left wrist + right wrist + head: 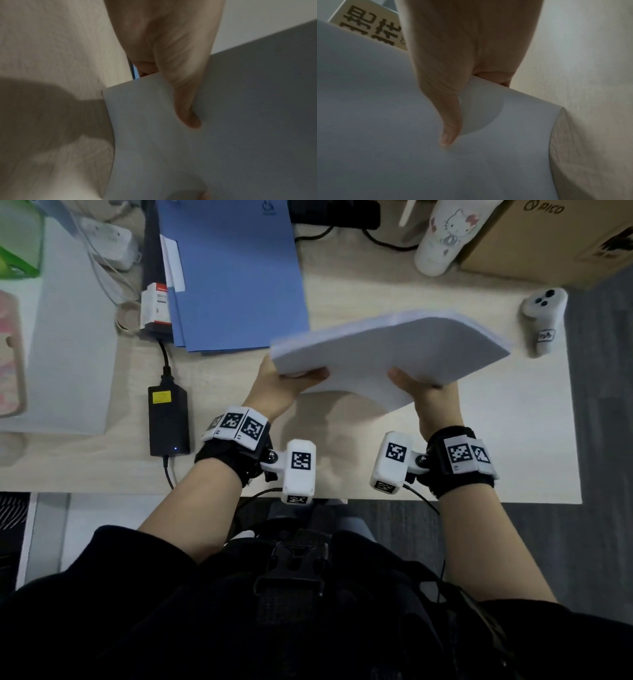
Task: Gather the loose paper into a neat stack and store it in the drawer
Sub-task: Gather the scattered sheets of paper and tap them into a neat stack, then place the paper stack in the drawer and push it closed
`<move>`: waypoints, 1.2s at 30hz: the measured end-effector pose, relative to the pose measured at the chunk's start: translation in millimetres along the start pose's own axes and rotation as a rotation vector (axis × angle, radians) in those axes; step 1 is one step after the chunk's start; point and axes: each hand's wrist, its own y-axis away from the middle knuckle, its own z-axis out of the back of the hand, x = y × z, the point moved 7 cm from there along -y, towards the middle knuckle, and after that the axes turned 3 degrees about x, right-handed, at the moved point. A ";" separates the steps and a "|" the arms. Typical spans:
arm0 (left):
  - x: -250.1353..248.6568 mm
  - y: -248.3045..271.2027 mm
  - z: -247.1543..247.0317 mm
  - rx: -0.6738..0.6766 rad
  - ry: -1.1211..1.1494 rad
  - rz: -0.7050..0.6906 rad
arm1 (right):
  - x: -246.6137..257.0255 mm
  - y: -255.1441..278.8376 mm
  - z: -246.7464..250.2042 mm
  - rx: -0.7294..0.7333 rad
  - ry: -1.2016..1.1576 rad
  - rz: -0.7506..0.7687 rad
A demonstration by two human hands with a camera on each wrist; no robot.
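Note:
A thick stack of white paper (pixel 387 350) hangs in the air above the pale wooden desk (pixel 342 446), bent in a curve with its near edge drooping. My left hand (pixel 284 385) grips its left near corner, thumb on top and fingers beneath. My right hand (pixel 424 395) grips the right near edge the same way. In the left wrist view the thumb (pixel 185 102) presses on the paper (pixel 223 135). The right wrist view shows the other thumb (pixel 448 121) lying on the sheet (pixel 385 121). No drawer is in view.
Blue folders (pixel 233 272) lie at the back left, beside a small red and white box (pixel 156 306). A black power brick (pixel 168 421) sits left of my left wrist. A white controller (pixel 543 320), a white bottle (pixel 443 234) and a cardboard box (pixel 555 237) stand at the back right.

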 end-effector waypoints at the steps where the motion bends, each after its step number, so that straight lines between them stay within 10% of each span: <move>1: -1.4 1.9 -0.2 -0.024 -0.005 -0.010 | 0.1 1.4 1.2 -0.015 -0.005 0.008; 9: 9.0 39.2 14.3 -0.196 -0.002 -0.012 | -6.9 19.3 -7.6 0.066 0.047 -0.114; 20: 97.5 130.8 20.2 -0.178 0.122 0.383 | -59.2 88.7 -27.5 0.120 0.098 -0.425; 36: 132.6 209.2 122.0 -0.282 0.098 0.408 | -99.8 185.1 -107.4 0.131 0.077 -0.611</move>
